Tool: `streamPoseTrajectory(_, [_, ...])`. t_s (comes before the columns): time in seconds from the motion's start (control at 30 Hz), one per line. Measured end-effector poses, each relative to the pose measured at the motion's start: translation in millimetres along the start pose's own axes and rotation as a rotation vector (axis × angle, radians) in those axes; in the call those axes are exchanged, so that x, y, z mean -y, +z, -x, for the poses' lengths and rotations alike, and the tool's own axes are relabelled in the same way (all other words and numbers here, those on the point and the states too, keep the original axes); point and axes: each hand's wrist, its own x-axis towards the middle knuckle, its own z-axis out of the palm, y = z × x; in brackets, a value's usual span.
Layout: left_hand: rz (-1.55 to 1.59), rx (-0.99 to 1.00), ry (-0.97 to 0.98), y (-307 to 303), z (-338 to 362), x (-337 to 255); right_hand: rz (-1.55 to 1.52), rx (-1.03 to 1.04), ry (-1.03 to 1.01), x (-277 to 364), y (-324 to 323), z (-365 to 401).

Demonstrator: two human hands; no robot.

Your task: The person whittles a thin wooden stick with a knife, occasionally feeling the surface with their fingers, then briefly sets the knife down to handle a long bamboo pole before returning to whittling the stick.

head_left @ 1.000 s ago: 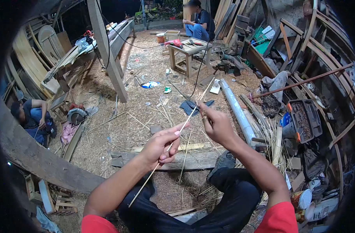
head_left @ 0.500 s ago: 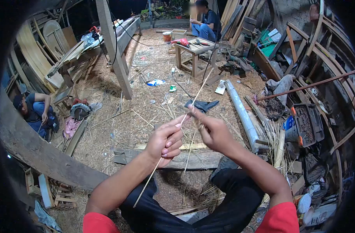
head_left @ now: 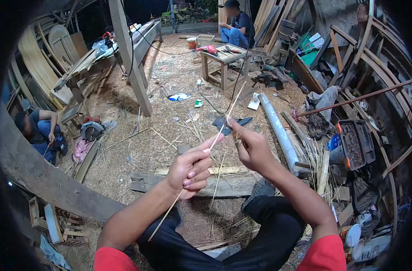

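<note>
Bamboo sliver [head_left: 165, 216] diagonal, lower-left to upper-right (tip away)

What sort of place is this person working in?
Probably a rough woodworking or bamboo-craft workshop: shavings cover the floor, a circular saw lies on it, a red drill sits on a small wooden table, and the left hand and right hand hold a thin bamboo strip.

Stick [head_left: 165, 215] above plank [head_left: 228, 187], pipe [head_left: 278, 131] rightward
</note>
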Motion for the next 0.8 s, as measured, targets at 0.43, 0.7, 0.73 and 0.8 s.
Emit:
streamPoseTrajectory(0.43, [-0.131, -0.001, -0.123, 4.5, -1.5, 14.7, -0.035, -0.285, 0.369, -70.4, -31.6, -6.7])
streamPoseTrajectory(0.7, [-0.186, -0.214, 0.019, -1.6, -6.7, 9.8, -0.047, 0.126, -0.158, 24.3, 1.4, 19.9])
streamPoseTrajectory(0.73, [-0.172, -0.253, 0.023, -0.9, -5.7, 9.7, -0.005, 0.161, -0.133, 30.0, 0.7, 20.1])
streamPoseTrajectory(0.8, [-0.195, -0.183, 0.046, 2.1, -2.9, 7.3, 0.064, 0.151, -0.044, 21.3, -5.9, 12.5])
